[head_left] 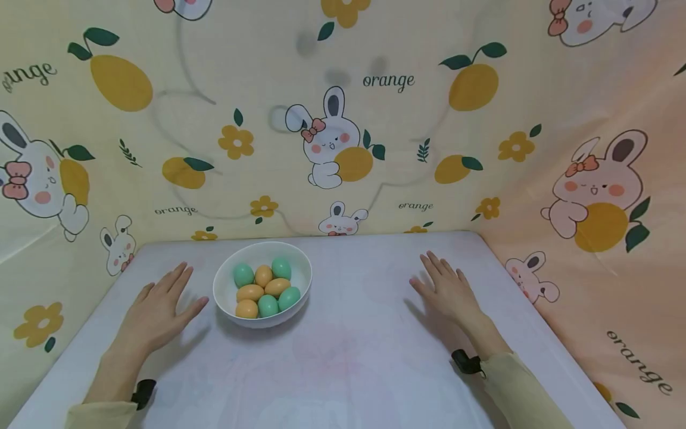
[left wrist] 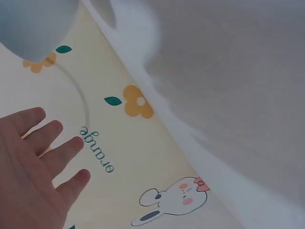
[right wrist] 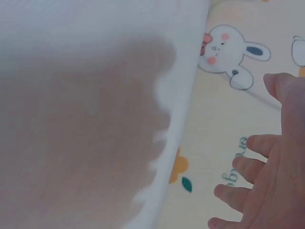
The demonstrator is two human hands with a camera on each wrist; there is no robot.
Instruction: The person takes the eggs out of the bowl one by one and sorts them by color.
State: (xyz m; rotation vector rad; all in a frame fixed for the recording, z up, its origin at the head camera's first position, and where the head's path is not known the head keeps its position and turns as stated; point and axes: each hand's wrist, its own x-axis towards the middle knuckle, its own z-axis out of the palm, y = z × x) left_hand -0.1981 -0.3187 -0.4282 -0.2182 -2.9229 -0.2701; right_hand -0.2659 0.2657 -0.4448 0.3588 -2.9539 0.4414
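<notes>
My left hand (head_left: 158, 313) is held over the left side of the table with its fingers straight and spread, holding nothing. Just to its right stands a white bowl (head_left: 225, 310) with several green eggs (head_left: 268, 305) and several orange-yellow eggs (head_left: 250, 293) in it. On the right side, my right hand (head_left: 447, 292) is stretched out above the table, fingers extended, with nothing in it. The left wrist view has the left hand's fingers (left wrist: 62, 155) apart and part of the bowl (left wrist: 38, 28) at the top left. In the right wrist view the fingers (right wrist: 250, 167) are also spread.
A white-covered table (head_left: 343, 369) spreads out in front of me. Behind it and along both sides hangs a cream cloth (head_left: 268, 65) printed with rabbits, oranges and flowers. Each wrist wears a small black device (head_left: 466, 361) beside a light sleeve (head_left: 517, 387).
</notes>
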